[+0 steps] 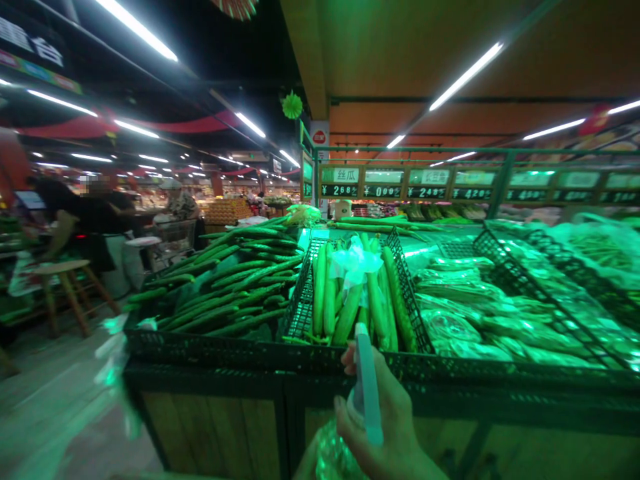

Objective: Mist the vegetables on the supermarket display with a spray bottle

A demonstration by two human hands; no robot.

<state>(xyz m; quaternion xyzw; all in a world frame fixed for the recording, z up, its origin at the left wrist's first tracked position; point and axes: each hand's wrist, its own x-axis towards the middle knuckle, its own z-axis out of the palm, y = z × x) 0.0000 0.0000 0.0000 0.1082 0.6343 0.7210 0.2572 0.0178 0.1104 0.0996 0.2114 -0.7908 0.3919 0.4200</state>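
My right hand (385, 420) reaches in from the bottom centre, fingers closed around a slim pale blue object (367, 387) that stands upright in the grip. A crumpled clear plastic bag (333, 457) hangs just below the hand. A sliver of skin (303, 467) shows beside the bag; it may be my left hand, and its fingers are hidden. Right in front of the hand is a black mesh bin (300, 313) of long thick green gourds (345, 307), with a knotted plastic bag (355, 263) lying on top.
A heap of thin dark cucumbers (230, 287) fills the left bin. Film-wrapped vegetables (465, 307) lie in the right bins. Price signs (425, 183) hang behind. The wooden stand front (210, 420) is close. On the left are a stool (63, 280), a cart (175, 237) and people (95, 213).
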